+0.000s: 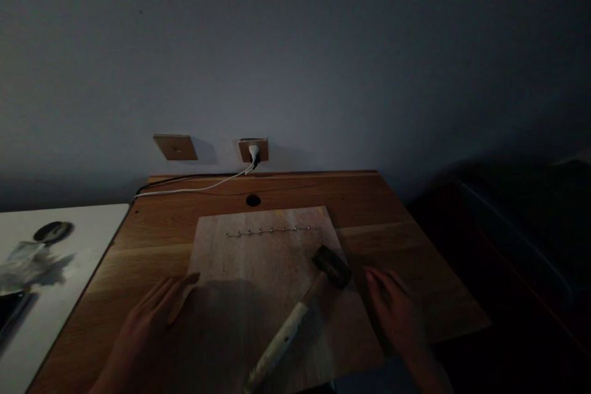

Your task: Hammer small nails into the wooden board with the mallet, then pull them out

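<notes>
A wooden board [231, 295] lies on the wooden desk, with a row of small nails [272, 230] standing along a line near its far edge. Diagonally across it rests a hammer [281, 335], its dark head to the upper right and its pale, worn handle towards me. My left hand [152, 311] is open at the board's left edge, thumb reaching over the surface. My right hand [397, 308] is just off the board's right edge, beside the hammer head. Its fingers are slightly bent and loosely apart, and nothing shows in them. Dim light and blur soften both hands.
Behind the wooden desk [392, 234] is a wall with a socket [262, 149], a plug and cables running left. Another wall plate [175, 147] is beside it. At left, a white table [101, 228] bears a dark round object [53, 232] and a clear plastic bag [28, 265].
</notes>
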A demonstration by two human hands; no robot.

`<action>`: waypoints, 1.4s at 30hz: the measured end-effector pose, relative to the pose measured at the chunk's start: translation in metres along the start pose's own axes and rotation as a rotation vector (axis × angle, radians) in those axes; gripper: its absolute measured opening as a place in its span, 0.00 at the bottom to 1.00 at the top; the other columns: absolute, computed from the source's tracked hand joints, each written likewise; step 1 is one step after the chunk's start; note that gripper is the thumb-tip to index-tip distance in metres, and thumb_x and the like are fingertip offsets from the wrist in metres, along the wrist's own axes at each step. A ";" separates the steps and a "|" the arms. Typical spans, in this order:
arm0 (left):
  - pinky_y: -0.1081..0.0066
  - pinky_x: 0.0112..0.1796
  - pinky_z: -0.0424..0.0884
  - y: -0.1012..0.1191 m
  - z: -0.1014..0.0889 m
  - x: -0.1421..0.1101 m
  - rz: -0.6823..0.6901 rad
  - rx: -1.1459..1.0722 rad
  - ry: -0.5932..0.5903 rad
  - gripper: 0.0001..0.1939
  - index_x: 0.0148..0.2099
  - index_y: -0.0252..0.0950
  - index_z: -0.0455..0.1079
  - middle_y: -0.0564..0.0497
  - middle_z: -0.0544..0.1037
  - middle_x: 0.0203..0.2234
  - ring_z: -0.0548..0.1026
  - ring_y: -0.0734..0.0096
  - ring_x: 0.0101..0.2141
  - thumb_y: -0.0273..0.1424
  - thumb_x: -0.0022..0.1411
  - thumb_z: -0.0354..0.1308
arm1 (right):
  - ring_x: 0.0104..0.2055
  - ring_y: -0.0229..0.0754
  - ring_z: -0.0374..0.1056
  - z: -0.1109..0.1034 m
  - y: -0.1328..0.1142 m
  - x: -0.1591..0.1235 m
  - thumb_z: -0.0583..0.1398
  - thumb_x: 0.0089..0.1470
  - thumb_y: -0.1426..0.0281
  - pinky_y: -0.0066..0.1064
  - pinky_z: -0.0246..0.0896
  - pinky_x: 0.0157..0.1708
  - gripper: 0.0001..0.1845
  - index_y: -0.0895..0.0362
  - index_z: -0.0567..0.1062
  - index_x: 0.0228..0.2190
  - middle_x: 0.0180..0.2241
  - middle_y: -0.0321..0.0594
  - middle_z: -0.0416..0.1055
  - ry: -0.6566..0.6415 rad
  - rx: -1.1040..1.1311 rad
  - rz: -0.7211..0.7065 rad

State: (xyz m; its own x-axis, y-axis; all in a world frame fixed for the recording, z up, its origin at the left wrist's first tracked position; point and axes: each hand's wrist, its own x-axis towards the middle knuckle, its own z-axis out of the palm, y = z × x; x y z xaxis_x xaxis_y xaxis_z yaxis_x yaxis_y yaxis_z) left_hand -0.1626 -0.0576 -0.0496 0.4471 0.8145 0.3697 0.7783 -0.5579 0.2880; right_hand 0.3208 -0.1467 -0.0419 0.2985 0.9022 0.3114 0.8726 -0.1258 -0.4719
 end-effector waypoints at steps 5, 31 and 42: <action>0.59 0.50 0.78 0.010 0.021 0.085 -0.010 -0.034 -0.016 0.20 0.60 0.37 0.70 0.41 0.79 0.51 0.80 0.55 0.48 0.37 0.73 0.49 | 0.40 0.47 0.79 0.021 -0.066 0.092 0.52 0.68 0.65 0.37 0.73 0.42 0.18 0.55 0.78 0.50 0.41 0.46 0.83 -0.298 -0.051 -0.096; 0.69 0.41 0.74 0.008 0.040 0.144 0.048 -0.372 -0.260 0.16 0.49 0.38 0.79 0.45 0.79 0.39 0.79 0.66 0.38 0.28 0.71 0.50 | 0.45 0.48 0.73 0.071 -0.130 0.139 0.53 0.70 0.74 0.35 0.65 0.46 0.12 0.60 0.76 0.41 0.42 0.49 0.76 -0.633 -0.242 -0.394; 0.72 0.31 0.67 0.028 0.041 0.158 -0.350 -0.652 -0.125 0.10 0.33 0.36 0.76 0.50 0.76 0.25 0.71 0.70 0.27 0.36 0.62 0.60 | 0.48 0.49 0.70 0.063 -0.129 0.144 0.54 0.59 0.82 0.40 0.63 0.51 0.14 0.55 0.77 0.32 0.40 0.46 0.74 -0.637 0.162 -0.278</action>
State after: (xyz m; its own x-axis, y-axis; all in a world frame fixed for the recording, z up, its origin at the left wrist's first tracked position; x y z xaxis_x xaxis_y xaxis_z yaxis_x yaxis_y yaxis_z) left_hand -0.0524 0.0624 -0.0192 0.2980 0.9521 0.0682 0.4829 -0.2120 0.8496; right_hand 0.2264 0.0250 0.0121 -0.2533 0.9640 -0.0811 0.8007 0.1619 -0.5767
